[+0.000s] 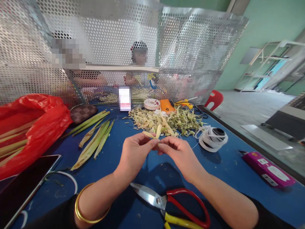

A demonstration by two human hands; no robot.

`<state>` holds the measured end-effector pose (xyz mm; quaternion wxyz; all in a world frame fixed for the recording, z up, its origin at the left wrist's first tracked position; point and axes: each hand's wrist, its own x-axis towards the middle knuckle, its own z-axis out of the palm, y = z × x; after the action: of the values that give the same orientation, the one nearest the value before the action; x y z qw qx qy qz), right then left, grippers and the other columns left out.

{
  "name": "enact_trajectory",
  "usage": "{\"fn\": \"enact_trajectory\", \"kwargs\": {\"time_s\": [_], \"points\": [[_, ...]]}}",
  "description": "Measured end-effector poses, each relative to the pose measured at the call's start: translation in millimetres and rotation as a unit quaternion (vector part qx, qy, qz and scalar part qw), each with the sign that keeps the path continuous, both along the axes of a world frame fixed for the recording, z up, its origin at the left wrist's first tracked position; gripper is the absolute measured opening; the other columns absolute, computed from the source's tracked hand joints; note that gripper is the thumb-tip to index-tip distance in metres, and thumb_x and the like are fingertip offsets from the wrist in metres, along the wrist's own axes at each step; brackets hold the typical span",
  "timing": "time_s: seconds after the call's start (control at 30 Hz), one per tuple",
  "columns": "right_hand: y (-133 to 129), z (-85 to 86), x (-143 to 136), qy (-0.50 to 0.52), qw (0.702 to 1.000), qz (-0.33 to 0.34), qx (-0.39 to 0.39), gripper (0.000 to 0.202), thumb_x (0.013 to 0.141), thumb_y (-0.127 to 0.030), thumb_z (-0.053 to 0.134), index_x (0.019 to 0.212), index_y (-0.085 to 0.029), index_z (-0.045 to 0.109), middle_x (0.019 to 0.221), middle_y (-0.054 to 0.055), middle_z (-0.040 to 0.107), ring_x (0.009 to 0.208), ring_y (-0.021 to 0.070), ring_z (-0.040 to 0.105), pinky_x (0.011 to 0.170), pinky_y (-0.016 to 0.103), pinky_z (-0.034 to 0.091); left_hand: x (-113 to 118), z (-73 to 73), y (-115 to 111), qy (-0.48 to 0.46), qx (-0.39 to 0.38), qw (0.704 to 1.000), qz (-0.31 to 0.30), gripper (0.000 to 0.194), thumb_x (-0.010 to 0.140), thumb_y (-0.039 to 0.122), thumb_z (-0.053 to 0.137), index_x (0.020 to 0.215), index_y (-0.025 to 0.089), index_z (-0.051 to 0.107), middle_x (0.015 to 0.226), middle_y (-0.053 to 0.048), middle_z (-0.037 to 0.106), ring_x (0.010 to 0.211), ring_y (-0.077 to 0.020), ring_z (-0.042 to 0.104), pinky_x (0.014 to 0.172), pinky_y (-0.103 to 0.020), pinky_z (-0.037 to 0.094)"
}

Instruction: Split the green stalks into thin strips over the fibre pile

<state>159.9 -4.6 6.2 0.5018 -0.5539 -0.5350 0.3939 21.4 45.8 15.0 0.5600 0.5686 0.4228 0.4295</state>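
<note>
1. Left hand (133,154): gold bangle (79,208) at the wrist; thumb and fingertips pressed together, clamped on a pale yellow-green leaf strip (158,131).
2. Right hand (177,155): thumb and fingers brought together at the base of the same strip, meeting the left fingertips; the exact contact is partly hidden by the fingers.
3. Leaf strip: held above the middle of the blue worktop (231,179), one end pointing up, another pale end leaning left over the left hand.
4. Scissors (159,201) lie on the worktop between the forearms, blades toward the left arm; one handle red, the other yellow.
5. Beyond the hands: a heap of cut leaf pieces (188,123), pale to the left, greener to the right. Behind it are a tape roll (148,104), an orange packet (167,106) and a yellow-handled tool (184,103).
6. Left side: long husk leaves (96,144) laid slantwise; a red plastic bag (51,109) containing further leaves; a checked pouch (83,114); a dark-screened tablet (26,190) near the edge.
7. Right side: a wound bundle of white cord (209,141) beside the heap; a purple item (268,168) nearer the edge.
8. Rear: a lit phone (125,97) stands upright before a perforated metal panel (102,38); people are partly visible through it.
</note>
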Motion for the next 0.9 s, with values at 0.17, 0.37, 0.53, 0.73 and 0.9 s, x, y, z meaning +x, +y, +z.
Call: {"fn": "enact_trajectory", "kwargs": {"time_s": [0.17, 0.37, 0.53, 0.73, 0.9], "points": [[0.9, 3.5, -1.7, 0.077, 0.997, -0.019, -0.018, 0.009, 0.071, -0.025, 0.064, 0.068, -0.017, 0.067, 0.061, -0.002, 0.062, 0.064, 0.0141, 0.057, 0.065, 0.027, 0.044, -3.8, -5.7, -1.9, 0.088, 0.087, 0.992, -0.019, 0.018, 0.072, 0.037, 0.067, 0.076, 0.021, 0.073, 0.064, 0.0, 0.069, 0.063, -0.0167, 0.061, 0.059, -0.024, 0.045], [0.2, 5.1, -0.7, 0.101, 0.994, -0.004, -0.034, 0.009, 0.068, -0.024, 0.065, 0.063, -0.017, 0.063, 0.058, -0.003, 0.058, 0.061, 0.0127, 0.053, 0.063, 0.026, 0.04, -7.6, 1.7, -7.8, 0.146, 0.145, 0.979, -0.015, 0.018, 0.072, 0.038, 0.065, 0.076, 0.024, 0.074, 0.068, 0.0, 0.071, 0.063, -0.0167, 0.06, 0.058, -0.023, 0.043], [0.4, 4.2, -4.1, 0.084, 0.995, 0.006, -0.046, 0.011, 0.066, -0.022, 0.065, 0.058, -0.016, 0.06, 0.055, -0.003, 0.057, 0.058, 0.0129, 0.051, 0.06, 0.025, 0.039, -7.8, 2.4, -5.5, 0.141, 0.13, 0.98, -0.045, 0.023, 0.07, 0.043, 0.064, 0.075, 0.022, 0.074, 0.054, 0.001, 0.065, 0.053, -0.0152, 0.055, 0.051, -0.022, 0.039], [1.2, 0.7, -5.3, 0.038, 0.999, 0.0, -0.029, 0.011, 0.072, -0.023, 0.06, 0.065, -0.016, 0.064, 0.058, -0.001, 0.061, 0.06, 0.0144, 0.054, 0.059, 0.025, 0.041, -8.2, 2.9, -5.2, 0.145, 0.133, 0.979, -0.055, 0.03, 0.074, 0.045, 0.06, 0.062, 0.019, 0.07, 0.054, 0.0, 0.064, 0.053, -0.0146, 0.054, 0.05, -0.022, 0.037], [-2.4, 0.8, -3.2, -0.079, 0.996, -0.028, 0.0, 0.015, 0.075, -0.023, 0.059, 0.061, -0.017, 0.062, 0.055, -0.002, 0.057, 0.054, 0.0135, 0.051, 0.052, 0.024, 0.038, -8.9, 3.1, -10.1, 0.143, 0.146, 0.978, -0.033, 0.023, 0.072, 0.039, 0.063, 0.06, 0.022, 0.071, 0.057, 0.0, 0.066, 0.056, -0.0153, 0.057, 0.052, -0.022, 0.039]]}}
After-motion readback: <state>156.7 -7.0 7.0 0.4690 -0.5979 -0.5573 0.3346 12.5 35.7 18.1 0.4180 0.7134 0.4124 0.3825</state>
